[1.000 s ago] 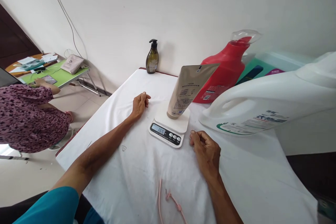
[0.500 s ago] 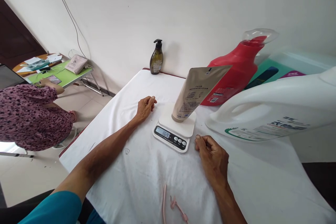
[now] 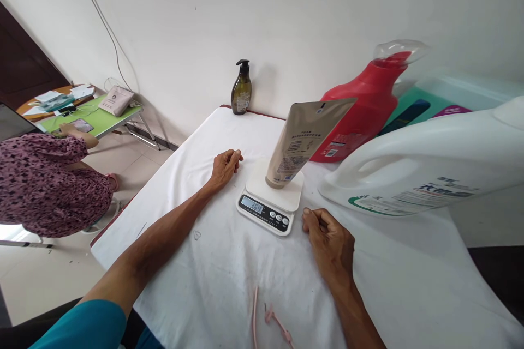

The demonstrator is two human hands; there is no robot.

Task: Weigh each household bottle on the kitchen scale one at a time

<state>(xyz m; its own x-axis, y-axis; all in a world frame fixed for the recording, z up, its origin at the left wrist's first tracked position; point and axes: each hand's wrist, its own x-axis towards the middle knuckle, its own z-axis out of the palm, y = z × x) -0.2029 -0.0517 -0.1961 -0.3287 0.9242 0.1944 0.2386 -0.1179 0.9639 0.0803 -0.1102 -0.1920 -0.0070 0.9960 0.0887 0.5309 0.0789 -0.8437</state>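
A white digital kitchen scale lies on the white-covered table, its display reading 364. On its platform a beige squeeze tube stands on its cap, leaning to the right. My left hand rests on the cloth to the left of the scale, fingers curled in and nothing visible in them. To the right of the scale, close to its corner but apart from it, my right hand lies loosely closed, with no object showing. Neither hand touches the tube.
A dark pump bottle stands at the back edge. On the right are a red bottle, a large white jug and a green container. Pink cords lie in front. A person sits by a green table.
The view has shifted very slightly. Both hands, the scale and the tube keep their places, and the display reading is the same.
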